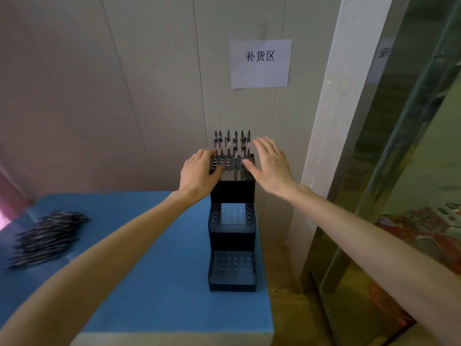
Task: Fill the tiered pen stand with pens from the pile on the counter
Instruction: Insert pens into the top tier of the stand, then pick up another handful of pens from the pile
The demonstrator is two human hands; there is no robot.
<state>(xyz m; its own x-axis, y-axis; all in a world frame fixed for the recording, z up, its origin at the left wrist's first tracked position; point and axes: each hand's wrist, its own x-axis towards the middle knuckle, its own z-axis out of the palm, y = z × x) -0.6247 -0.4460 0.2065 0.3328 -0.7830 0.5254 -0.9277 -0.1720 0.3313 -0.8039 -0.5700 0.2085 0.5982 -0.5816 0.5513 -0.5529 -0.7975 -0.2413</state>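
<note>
A black three-tier pen stand [232,236] stands at the right edge of the blue counter [139,275], against the wall. Several pens [232,143] stand upright in the back rows of its top tier. The middle and bottom tiers show bare holes. My left hand [199,171] rests on the left side of the top tier with its fingers curled over the holes; nothing shows in its grip. My right hand [270,163] hovers at the right side of the top tier with fingers straight and spread, close to the pens. A pile of dark pens [47,236] lies at the counter's left.
A white paper sign [260,63] hangs on the wall above the stand. A white pillar [331,121] and a glass door [411,171] stand to the right. The counter's right edge drops to a wooden floor [287,290].
</note>
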